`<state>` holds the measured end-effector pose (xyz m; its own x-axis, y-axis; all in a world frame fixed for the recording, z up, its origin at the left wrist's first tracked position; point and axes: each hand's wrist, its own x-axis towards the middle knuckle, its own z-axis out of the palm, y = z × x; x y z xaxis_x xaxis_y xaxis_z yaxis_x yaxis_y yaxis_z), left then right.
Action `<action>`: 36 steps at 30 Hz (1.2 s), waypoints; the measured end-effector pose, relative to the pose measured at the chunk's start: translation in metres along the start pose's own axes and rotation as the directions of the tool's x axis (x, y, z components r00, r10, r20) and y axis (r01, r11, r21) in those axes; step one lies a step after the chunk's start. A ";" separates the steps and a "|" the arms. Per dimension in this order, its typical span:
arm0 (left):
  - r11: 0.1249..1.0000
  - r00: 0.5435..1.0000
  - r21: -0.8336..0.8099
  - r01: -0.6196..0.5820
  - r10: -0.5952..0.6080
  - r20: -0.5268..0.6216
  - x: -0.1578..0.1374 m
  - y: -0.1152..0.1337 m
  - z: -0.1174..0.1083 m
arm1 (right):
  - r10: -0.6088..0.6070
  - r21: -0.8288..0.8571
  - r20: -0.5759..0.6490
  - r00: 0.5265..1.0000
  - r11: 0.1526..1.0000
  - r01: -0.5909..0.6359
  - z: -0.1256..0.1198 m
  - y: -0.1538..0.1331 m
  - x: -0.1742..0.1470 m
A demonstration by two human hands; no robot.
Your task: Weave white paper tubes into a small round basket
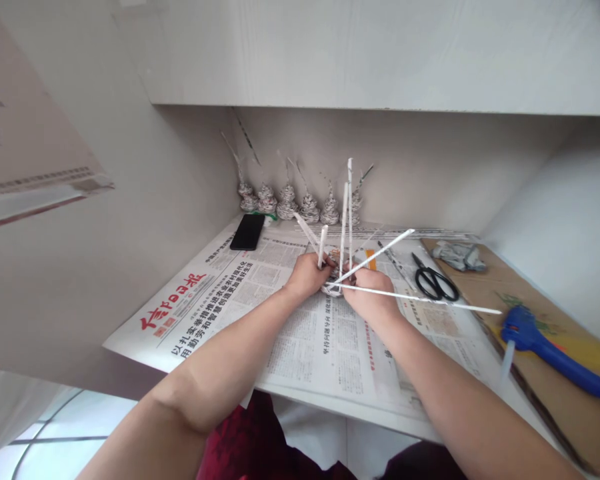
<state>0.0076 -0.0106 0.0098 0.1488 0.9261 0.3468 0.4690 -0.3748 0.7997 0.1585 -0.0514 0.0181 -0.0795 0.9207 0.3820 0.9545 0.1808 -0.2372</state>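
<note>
Between my hands, low over the newspaper-covered table, is a small round woven piece of rolled newspaper (333,289). Several white paper sticks (344,227) poke out of it, some upright, some leaning, and one long stick (430,299) reaches far to the right. My left hand (307,275) grips the piece from its left side with fingers closed. On the right side my right hand (370,288) is closed around its edge and the stick bases. Both sets of fingertips are partly hidden by the sticks and the weave.
Several gourd-shaped woven paper pieces (287,203) line the back wall, near a black phone (247,232). To the right lie black scissors (436,283), a paper-stick bundle (430,234), crumpled paper (459,256) and a blue glue gun (545,343) on cardboard (510,393). A shelf panel (370,53) overhangs the table.
</note>
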 end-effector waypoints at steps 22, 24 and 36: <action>0.984 0.986 0.065 0.164 -0.166 0.024 0.003 -0.013 0.005 | 0.250 0.357 0.116 0.961 0.892 -0.276 0.011 0.014 0.014; 0.986 0.987 0.051 0.156 -0.158 0.026 0.003 -0.013 0.005 | 0.269 0.353 0.112 0.957 0.889 -0.292 0.012 0.020 0.018; 0.994 0.993 0.028 0.106 -0.107 0.057 0.002 -0.011 0.004 | 0.203 0.367 0.125 0.971 0.900 -0.236 0.009 0.028 0.021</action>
<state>0.0064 -0.0042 -0.0005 0.1470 0.9620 0.2303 0.5063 -0.2732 0.8179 0.1810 -0.0238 0.0119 0.0810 0.9741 0.2111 0.7725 0.0725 -0.6309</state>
